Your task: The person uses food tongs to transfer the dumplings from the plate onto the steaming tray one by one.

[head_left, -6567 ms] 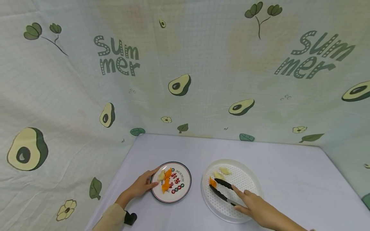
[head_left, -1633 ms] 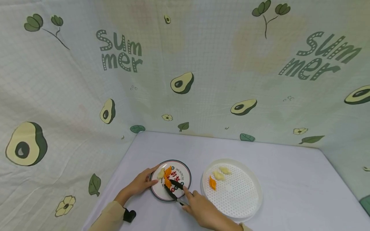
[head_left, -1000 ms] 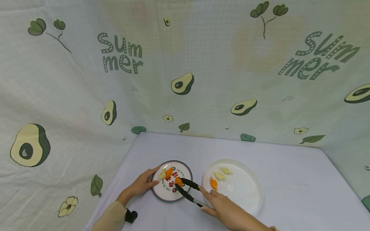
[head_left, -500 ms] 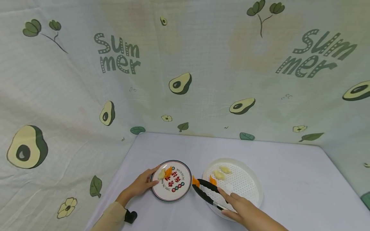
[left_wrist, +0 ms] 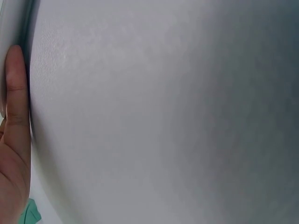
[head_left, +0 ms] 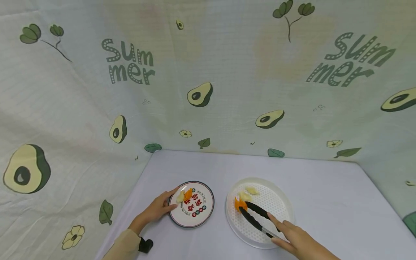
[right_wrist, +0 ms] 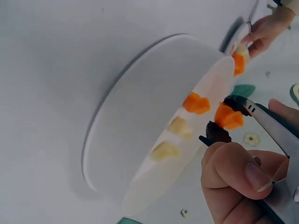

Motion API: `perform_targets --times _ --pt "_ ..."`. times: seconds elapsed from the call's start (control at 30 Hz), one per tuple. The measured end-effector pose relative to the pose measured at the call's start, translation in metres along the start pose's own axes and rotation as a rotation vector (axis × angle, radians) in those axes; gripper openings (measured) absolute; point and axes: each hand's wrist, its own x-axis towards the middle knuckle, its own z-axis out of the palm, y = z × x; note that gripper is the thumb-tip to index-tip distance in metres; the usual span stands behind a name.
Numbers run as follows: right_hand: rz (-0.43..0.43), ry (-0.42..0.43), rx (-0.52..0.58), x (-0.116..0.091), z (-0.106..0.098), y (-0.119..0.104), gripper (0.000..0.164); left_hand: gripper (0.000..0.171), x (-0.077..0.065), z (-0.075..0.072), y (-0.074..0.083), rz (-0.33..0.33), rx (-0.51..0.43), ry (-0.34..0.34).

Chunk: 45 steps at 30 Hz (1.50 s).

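My left hand point(head_left: 159, 206) grips the left rim of a small white plate point(head_left: 182, 216) with red printing and a dark edge band. On that plate lie a pale yellow dumpling-like piece point(head_left: 180, 197) and an orange one point(head_left: 188, 194). My right hand point(head_left: 299, 239) holds black-tipped metal tongs point(head_left: 251, 219). Between the tong tips is an orange dumpling-like piece point(right_wrist: 228, 116), over the left part of a round white tray point(head_left: 276, 202). Close by, another orange piece point(right_wrist: 196, 103) and two pale yellow pieces point(head_left: 245, 196) rest on the tray.
Both dishes stand on a white-covered table point(head_left: 312, 202), the tray right of the plate. A cloth backdrop point(head_left: 234, 72) printed with avocados rises behind and at the sides. A black strap point(head_left: 145, 245) is on the left wrist.
The tongs picked an orange piece off the plate and carried it right, over the tray beside the other orange one. My left hand keeps its place on the plate's rim.
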Motion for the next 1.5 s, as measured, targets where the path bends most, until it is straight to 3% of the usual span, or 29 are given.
perform_targets --times 0.43,0.73,0.97,1.2,1.5 --pt "0.185 -0.031 0.070 -0.007 -0.011 0.020 0.070 0.071 0.000 0.000 0.002 -0.008 -0.001 0.000" --pt "0.363 -0.064 0.087 -0.003 -0.022 0.030 0.075 0.071 -0.001 0.000 0.003 -0.011 0.002 -0.011" --pt "0.371 -0.057 0.051 -0.003 -0.028 0.036 0.074 0.072 0.000 0.000 0.002 -0.024 -0.010 -0.008" --pt "0.325 -0.054 0.070 -0.003 -0.027 0.046 0.072 0.072 -0.001 0.000 0.003 -0.012 -0.012 -0.014" --pt "0.346 -0.071 0.103 -0.002 -0.030 0.049 0.074 0.072 -0.001 0.001 0.004 -0.025 0.003 -0.003"
